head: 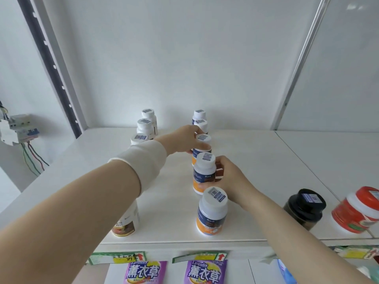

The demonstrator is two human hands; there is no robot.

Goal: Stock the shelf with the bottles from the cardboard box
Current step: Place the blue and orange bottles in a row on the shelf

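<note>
Two rows of white-capped bottles stand on the white shelf (256,181). In the right row of blue-and-orange labelled bottles, my left hand (184,141) grips the third bottle from the front (203,142) around its cap and neck. My right hand (227,179) holds the second bottle from the front (204,171) by its lower side. The front bottle (212,214) stands free near the shelf edge. The left row of white bottles (144,126) runs behind my left forearm, with one brown-labelled bottle (126,224) at the front. No cardboard box is in view.
A dark jar with a black lid (303,208) and a red-and-white jar (356,212) stand at the shelf's right front. Price tags (118,257) and purple lavender packs (145,272) hang below the shelf edge. An electrical breaker with wires (18,130) sits on the left wall.
</note>
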